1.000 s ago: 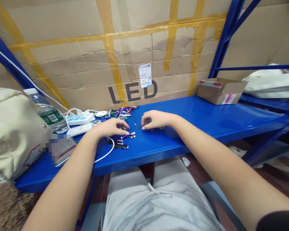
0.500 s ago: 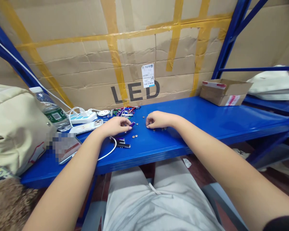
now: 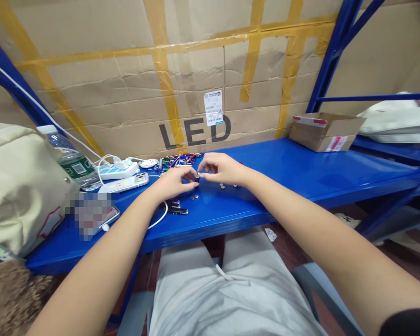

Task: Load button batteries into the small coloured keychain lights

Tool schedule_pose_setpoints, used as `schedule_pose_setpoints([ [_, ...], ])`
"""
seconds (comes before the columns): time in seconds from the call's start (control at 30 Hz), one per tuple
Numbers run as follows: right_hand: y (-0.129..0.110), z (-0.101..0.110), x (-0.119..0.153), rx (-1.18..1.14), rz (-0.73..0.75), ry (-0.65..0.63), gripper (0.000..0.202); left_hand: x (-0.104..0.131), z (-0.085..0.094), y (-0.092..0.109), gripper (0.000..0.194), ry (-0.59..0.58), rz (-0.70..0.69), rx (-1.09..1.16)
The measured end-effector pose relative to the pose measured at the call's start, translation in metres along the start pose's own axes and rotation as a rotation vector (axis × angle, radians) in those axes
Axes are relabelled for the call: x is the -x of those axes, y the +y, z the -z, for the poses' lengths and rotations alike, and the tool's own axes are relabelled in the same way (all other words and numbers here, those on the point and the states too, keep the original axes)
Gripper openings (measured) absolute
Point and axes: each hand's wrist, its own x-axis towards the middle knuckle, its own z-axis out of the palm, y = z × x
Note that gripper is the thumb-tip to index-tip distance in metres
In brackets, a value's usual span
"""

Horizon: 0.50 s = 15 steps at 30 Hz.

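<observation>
On the blue table (image 3: 266, 161), my left hand (image 3: 177, 181) pinches a small dark purple tube (image 3: 197, 179), held upright. My right hand (image 3: 219, 169) meets it from the right, thumb and fingertips closed on a tiny silvery piece at the tube's top; its exact shape is too small to tell. Small round discs lie on the table, two (image 3: 194, 197) below my left hand and several (image 3: 222, 186) below my right. Dark tubes (image 3: 178, 211) rest nearer the front edge. Behind my hands is a pile of coloured metallic tubes (image 3: 178, 161).
A power strip (image 3: 117, 170), two phones (image 3: 126, 183), a white cable (image 3: 165, 214), a water bottle (image 3: 73, 161) and a cream bag (image 3: 24, 177) crowd the left. An open cardboard box (image 3: 324, 133) stands at the back right. Large cardboard (image 3: 126, 102) rises behind.
My right hand has moved left to meet my left hand. The purple tube has turned from slanted to upright. Discs formerly under my right hand now show more plainly.
</observation>
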Motion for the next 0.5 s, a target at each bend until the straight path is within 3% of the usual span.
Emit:
schedule_pose_setpoints([
  [0.23,-0.001,-0.0017,0.0002,0.0,-0.004,0.001,0.011,-0.0006,-0.0003,0.0027,0.02,-0.002,-0.016,-0.016],
  [0.5,-0.0053,-0.0014,-0.0002,-0.094,-0.141,0.02,0.014,-0.0003,-0.0003,0.0024,0.022,-0.004,-0.005,-0.027],
])
